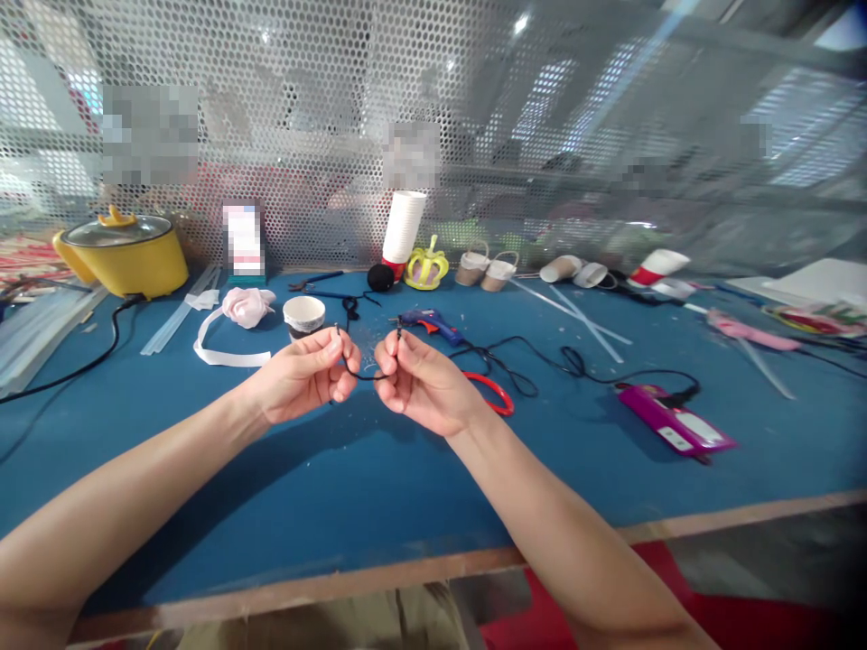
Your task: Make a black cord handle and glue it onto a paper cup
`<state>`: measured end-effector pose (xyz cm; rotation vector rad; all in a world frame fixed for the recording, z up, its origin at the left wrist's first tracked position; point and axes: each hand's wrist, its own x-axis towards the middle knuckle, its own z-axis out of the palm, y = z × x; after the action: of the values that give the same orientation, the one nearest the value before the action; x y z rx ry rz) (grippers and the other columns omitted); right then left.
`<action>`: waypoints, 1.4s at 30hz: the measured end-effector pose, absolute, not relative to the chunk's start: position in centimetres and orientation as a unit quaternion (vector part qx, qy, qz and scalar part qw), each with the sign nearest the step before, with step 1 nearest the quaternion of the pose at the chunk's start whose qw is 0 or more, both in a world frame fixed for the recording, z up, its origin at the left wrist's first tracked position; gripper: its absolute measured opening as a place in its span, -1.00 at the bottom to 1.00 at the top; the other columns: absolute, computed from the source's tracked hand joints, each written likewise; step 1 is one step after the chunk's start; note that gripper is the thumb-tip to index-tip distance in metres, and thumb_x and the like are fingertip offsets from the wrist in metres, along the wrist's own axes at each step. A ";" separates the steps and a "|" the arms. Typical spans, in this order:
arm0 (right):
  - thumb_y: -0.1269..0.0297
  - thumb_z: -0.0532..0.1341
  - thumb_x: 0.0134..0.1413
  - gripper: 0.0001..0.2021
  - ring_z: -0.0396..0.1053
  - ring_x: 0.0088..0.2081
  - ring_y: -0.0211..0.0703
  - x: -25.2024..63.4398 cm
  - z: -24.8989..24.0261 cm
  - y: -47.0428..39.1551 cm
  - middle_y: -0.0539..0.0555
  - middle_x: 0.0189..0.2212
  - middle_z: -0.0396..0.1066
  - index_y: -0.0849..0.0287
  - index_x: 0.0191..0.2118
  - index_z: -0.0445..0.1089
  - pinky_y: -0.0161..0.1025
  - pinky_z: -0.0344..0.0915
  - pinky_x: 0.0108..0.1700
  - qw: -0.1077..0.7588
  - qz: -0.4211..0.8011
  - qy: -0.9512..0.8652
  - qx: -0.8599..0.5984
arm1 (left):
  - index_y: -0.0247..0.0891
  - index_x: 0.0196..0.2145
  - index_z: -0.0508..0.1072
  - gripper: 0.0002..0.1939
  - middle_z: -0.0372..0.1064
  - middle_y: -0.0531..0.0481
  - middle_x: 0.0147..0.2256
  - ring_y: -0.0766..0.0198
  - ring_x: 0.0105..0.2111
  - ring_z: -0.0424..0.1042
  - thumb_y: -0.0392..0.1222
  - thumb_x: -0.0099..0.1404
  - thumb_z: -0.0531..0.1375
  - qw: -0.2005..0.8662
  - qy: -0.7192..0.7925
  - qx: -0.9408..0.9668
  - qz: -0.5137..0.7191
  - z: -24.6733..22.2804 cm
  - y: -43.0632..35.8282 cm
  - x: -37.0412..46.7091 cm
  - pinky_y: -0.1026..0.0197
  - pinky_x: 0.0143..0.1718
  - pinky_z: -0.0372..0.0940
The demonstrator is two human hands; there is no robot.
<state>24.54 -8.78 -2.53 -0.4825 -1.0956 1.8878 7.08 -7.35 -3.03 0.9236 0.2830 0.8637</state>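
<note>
A thin black cord (368, 376) sags in a short curve between my two hands, above the blue table. My left hand (308, 375) pinches one end of it between thumb and fingers. The other end is pinched in my right hand (426, 379), and both tips poke up past the thumbs. Just behind my left hand stands a small cup (304, 314) with a white rim and dark lower part. A blue glue gun (433, 325) lies behind my right hand. Red scissor-like handles (498, 394) show beside my right wrist, partly hidden by it.
A yellow electric pot (128, 257) stands at the back left, near a phone (245, 239) and a pale fabric flower (247, 308). Stacked paper cups (405, 226), a yellow crown (426, 267) and small baskets (499, 273) line the back. A purple power strip (670, 422) lies right, its cable trailing.
</note>
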 end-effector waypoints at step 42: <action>0.20 0.23 -0.02 -0.78 0.29 -0.64 -0.47 25.1 -2.3 -8.5 -0.11 -0.56 0.31 0.24 -0.48 0.27 -0.51 0.24 -0.64 0.474 0.707 -0.484 -0.203 | -0.35 -0.46 0.31 -0.86 0.43 0.03 -0.46 0.38 -0.51 0.44 -0.33 0.07 0.26 0.791 0.139 0.440 0.402 -3.6 -7.1 7.0 0.37 -0.46 0.36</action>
<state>25.15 -8.51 -2.27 -0.4962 -1.1848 1.7301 6.98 -7.06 -3.65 0.9477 0.2988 0.8655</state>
